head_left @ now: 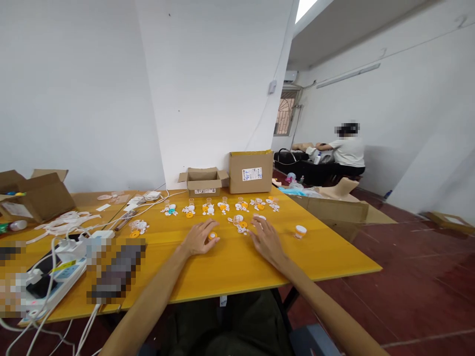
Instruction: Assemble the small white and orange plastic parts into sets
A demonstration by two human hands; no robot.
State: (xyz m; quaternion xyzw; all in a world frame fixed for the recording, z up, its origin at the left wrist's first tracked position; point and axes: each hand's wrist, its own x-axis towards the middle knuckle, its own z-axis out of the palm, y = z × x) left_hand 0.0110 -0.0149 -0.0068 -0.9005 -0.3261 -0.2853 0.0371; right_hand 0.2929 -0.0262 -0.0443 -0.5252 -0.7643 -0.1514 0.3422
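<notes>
Two hands: left hand curled at near orange ring, right hand bent over white cap, grips I cannot tell; far part piles spaced, probably keeping sets unmixed

It looked like a small workshop: heaps of small plastic parts, cardboard boxes and a power strip crowded the counter, and another person sat farther back.
</notes>
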